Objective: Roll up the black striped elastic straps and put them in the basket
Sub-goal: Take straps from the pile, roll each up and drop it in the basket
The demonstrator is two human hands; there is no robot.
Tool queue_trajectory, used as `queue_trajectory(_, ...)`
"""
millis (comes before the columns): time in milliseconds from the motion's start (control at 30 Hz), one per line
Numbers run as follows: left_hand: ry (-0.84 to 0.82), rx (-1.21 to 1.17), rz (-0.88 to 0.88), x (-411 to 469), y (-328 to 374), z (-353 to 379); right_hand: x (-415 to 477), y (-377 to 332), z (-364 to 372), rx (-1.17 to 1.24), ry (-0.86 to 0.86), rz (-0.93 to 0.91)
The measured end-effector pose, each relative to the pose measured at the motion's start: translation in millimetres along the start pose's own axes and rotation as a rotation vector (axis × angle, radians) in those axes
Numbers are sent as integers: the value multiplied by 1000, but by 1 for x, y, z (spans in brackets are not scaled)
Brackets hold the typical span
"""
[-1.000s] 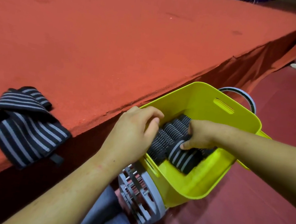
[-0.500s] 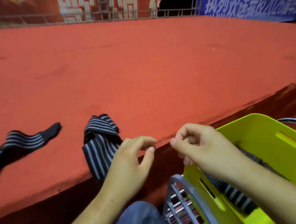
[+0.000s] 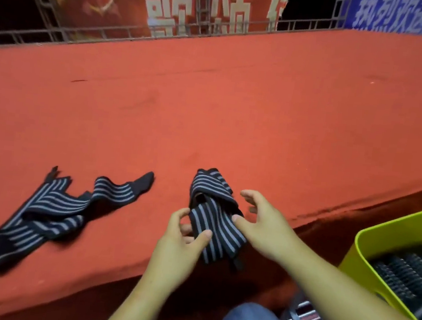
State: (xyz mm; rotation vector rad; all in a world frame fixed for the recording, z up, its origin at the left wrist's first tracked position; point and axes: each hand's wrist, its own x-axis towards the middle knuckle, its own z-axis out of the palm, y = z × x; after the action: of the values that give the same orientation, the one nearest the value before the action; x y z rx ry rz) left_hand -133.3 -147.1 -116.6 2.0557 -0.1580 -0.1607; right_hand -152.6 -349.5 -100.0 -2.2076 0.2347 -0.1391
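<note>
Strap pinched by left hand fingers, right hand fingers apart, thumb touching it

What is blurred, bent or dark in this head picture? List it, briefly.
Head view: motion blur smears the loose strap at left and the rolled straps in the basket. Head view: the folded strap at centre is sharper. Head view: the wide lens bows the railing and stage edge; beyond the railing is dark; no glare on the red carpet.

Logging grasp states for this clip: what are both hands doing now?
Left hand: pinches the folded strap.
Right hand: open, thumb touching that strap.
</note>
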Motion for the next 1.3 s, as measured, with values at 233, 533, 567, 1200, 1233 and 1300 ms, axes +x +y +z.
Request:
queue_trajectory(233,-62,-226,14,7,7,-7,30,3,37,83,-47,22)
queue_trajectory(533,-41,-171,87,15,17,-7,40,-12,40,10,59,-2)
queue_trajectory(567,-30,-160,111,14,18,-9,40,-14,39,33,54,13)
queue_trajectory(1200,196,-155,99,1,-12,-86,38,-29,42,629,47,307)
queue_trajectory(1233,227,-145,98,3,-13,-93,38,-30,40,665,50,316)
queue_trajectory(1300,280,-152,86,7,-15,-105,38,-31,36,715,33,309)
